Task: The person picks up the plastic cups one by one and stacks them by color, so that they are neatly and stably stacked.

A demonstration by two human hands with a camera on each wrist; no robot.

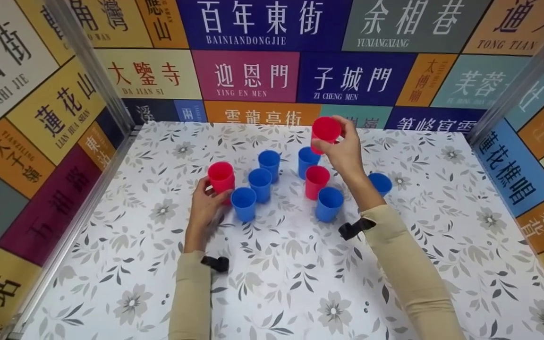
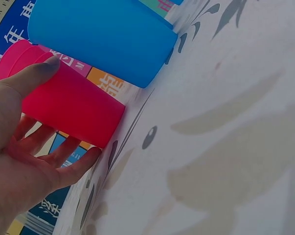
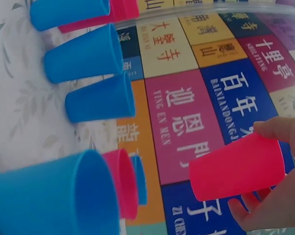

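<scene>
My left hand (image 1: 204, 205) grips a stack of nested red cups (image 1: 221, 177) upright at the left of the table; several rims show in the left wrist view on the nested cups (image 2: 71, 103). Raised near the back of the table, my right hand (image 1: 349, 150) holds one red cup (image 1: 325, 130) between thumb and fingers. The right wrist view shows this held cup (image 3: 238, 169) clear of the table. Beside the left stack stands a blue cup (image 1: 243, 205). Below the raised hand is another red cup (image 1: 317, 183), between a blue cup (image 1: 308, 163) behind and a blue cup (image 1: 329, 205) in front.
Two more blue cups, a middle one (image 1: 259, 185) and a far one (image 1: 269, 165), continue the left row backward. Partly behind the right forearm stands another blue cup (image 1: 380, 183). The flower-patterned table (image 1: 272, 283) ends at a signboard-printed back wall (image 1: 248, 75).
</scene>
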